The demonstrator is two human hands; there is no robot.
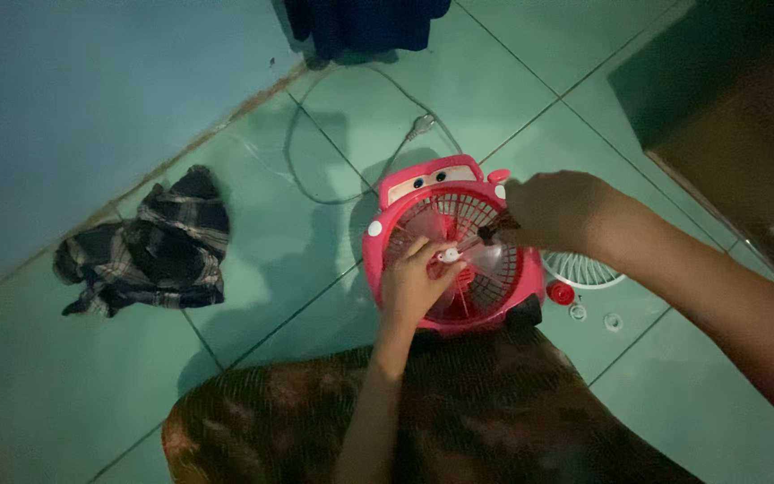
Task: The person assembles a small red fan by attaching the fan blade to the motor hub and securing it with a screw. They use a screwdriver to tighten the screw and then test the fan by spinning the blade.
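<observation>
A pink toy-car-shaped box fan [423,184] lies face up on the tiled floor against my lap. Its translucent pink blades [485,260] show inside the open rear grille. My left hand [412,287] rests on the blades and pinches the white hub [449,255] at the centre. My right hand [550,211] grips a screwdriver [493,231] by its dark handle, the shaft pointing down-left toward the hub. The tool's tip is hard to make out.
A white round grille [584,269] lies right of the fan, with a red cap [561,293] and two small white rings [614,322] beside it. The fan's cord and plug [421,125] trail behind. A plaid cloth [150,244] lies left; a cardboard box [745,134] stands right.
</observation>
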